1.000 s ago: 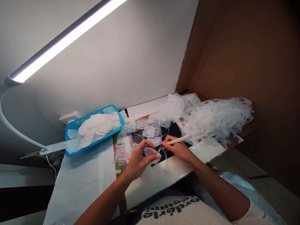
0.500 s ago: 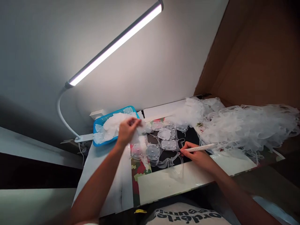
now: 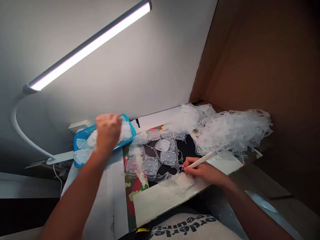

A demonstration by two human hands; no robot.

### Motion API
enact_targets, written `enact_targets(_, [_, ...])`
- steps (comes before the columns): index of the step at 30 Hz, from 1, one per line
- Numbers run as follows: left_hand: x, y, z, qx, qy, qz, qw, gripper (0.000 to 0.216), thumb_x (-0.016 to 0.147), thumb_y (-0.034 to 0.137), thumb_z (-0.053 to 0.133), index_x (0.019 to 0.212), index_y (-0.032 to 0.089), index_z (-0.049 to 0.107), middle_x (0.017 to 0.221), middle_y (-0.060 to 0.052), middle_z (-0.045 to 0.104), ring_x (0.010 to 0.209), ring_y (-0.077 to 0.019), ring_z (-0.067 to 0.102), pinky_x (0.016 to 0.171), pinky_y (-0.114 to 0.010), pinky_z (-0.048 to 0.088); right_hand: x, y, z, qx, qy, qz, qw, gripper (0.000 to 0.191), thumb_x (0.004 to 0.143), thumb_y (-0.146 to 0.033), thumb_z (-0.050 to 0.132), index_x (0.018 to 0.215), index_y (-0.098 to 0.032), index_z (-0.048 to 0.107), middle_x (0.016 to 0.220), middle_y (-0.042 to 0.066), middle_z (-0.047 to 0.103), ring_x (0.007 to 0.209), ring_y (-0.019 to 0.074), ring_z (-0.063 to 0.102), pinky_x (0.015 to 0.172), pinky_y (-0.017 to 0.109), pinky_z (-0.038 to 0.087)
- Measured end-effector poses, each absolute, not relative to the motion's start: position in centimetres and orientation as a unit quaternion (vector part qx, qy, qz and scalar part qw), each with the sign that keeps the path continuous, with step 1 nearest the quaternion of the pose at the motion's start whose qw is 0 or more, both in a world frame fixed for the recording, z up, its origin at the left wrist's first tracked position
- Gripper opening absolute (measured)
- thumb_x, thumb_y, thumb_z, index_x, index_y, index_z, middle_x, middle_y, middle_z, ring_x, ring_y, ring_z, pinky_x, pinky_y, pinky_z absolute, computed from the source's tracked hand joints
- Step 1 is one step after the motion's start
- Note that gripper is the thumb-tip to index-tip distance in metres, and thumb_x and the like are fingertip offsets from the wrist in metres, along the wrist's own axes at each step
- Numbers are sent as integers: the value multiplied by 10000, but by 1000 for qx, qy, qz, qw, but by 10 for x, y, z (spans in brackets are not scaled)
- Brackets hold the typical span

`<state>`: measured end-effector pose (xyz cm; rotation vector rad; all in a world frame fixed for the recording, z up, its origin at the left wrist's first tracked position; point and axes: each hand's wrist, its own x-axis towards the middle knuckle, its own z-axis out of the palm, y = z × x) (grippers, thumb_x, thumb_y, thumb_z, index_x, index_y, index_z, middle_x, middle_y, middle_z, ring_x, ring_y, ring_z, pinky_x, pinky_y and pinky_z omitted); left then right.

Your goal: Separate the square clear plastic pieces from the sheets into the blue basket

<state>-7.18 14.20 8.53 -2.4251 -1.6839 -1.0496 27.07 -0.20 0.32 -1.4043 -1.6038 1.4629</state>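
Observation:
My left hand (image 3: 108, 128) hovers over a blue plastic basket (image 3: 130, 137) on the left of the table. It is curled and blurred by motion; what its fingers hold, if anything, cannot be made out. White translucent fabric pieces (image 3: 82, 156) lie in the basket. My right hand (image 3: 200, 171) holds a slim white pen-like tool (image 3: 201, 160), its tip pointing down-left and hidden by the fingers. That hand rests at the right edge of a sheer white fabric sheet (image 3: 168, 157) with bead-dotted, rounded panels. A loose cut piece (image 3: 163, 145) lies on top of the sheet.
A large heap of stringy white fabric scraps (image 3: 232, 131) sits on the right, beside more bunched white fabric (image 3: 183, 116). A lit bar lamp (image 3: 92, 43) on a bent white neck leans over the left side. A brown panel (image 3: 250, 66) stands at the right.
My left hand has moved left and up from beside the sheet to over the basket. My right hand stays by the sheet with the pen-like tool. The view has swung to the right.

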Motion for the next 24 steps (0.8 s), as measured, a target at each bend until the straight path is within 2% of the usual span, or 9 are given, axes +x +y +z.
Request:
enact_targets(2, [-35, 97, 52, -835, -470, -284, -40, 290, 941, 339, 510, 1117, 160, 655, 1148, -94, 661, 1154, -245, 560, 1015, -431, 406, 275, 3, 12, -527, -633, 481, 302, 209, 832, -356, 636, 707, -210, 555, 907, 41, 666, 820, 203, 601, 705, 313, 444])
enact_targets(3, [-18, 73, 31, -860, -437, -258, -60, 289, 903, 349, 575, 1132, 195, 659, 1200, -84, 658, 1169, -244, 568, 1026, -421, 418, 276, 7, 15, -521, -647, 451, 326, 207, 837, -335, 628, 693, -210, 549, 961, 49, 664, 884, 217, 602, 755, 329, 448])
enact_targets(6, [11, 13, -25, -913, -377, -147, -51, 545, 909, 391, 567, 1416, 225, 453, 1521, -129, 398, 1393, -322, 373, 1090, -519, 364, 269, 26, 17, -470, -682, 431, 357, 204, 870, -301, 587, 695, -211, 533, 1011, 63, 669, 934, 230, 614, 809, 361, 456])
enact_targets(8, [9, -9, -45, -908, -399, -127, -27, 639, 922, 404, 545, 1499, 247, 319, 1602, -131, 224, 1457, -345, 236, 1102, -546, 342, 259, 38, 10, -431, -715, 433, 342, 180, 876, -278, 578, 713, -209, 547, 1015, 66, 676, 925, 227, 621, 802, 362, 459])
enact_targets(10, [-5, -19, -51, -901, -416, -120, -7, 668, 934, 415, 520, 1526, 256, 255, 1617, -126, 166, 1472, -336, 193, 1102, -523, 355, 249, 46, 0, -413, -739, 418, 330, 158, 872, -260, 580, 724, -206, 564, 1015, 67, 681, 922, 226, 621, 796, 363, 459])
enact_targets(12, [-23, -24, -48, -906, -408, -109, 8, 661, 942, 429, 500, 1526, 239, 258, 1599, -124, 235, 1459, -311, 248, 1095, -482, 380, 242, 49, -9, -413, -749, 400, 329, 141, 866, -249, 583, 732, -204, 579, 1014, 69, 683, 915, 228, 621, 793, 365, 459])
enact_targets(16, [-37, -32, -35, -909, -401, -107, 33, 614, 921, 468, 527, 1464, 215, 391, 1488, -122, 455, 1391, -316, 384, 1056, -476, 421, 237, 44, -14, -403, -758, 397, 325, 126, 861, -238, 597, 740, -203, 595, 1015, 66, 680, 918, 227, 623, 797, 359, 465])
enact_targets(20, [-14, -28, -33, -903, -402, -150, 26, 505, 925, 399, 542, 1381, 190, 486, 1409, -138, 532, 1361, -310, 426, 1059, -472, 420, 233, 38, -12, -367, -788, 389, 306, 153, 872, -230, 600, 723, -201, 586, 1013, 71, 665, 905, 215, 615, 795, 353, 469])
enact_targets(24, [8, -19, -40, -897, -412, -159, 5, 466, 933, 425, 523, 1318, 163, 532, 1307, -158, 590, 1254, -308, 528, 1007, -468, 458, 230, 38, -13, -358, -801, 375, 298, 171, 879, -238, 601, 713, -201, 590, 1001, 75, 657, 885, 208, 610, 781, 350, 476])
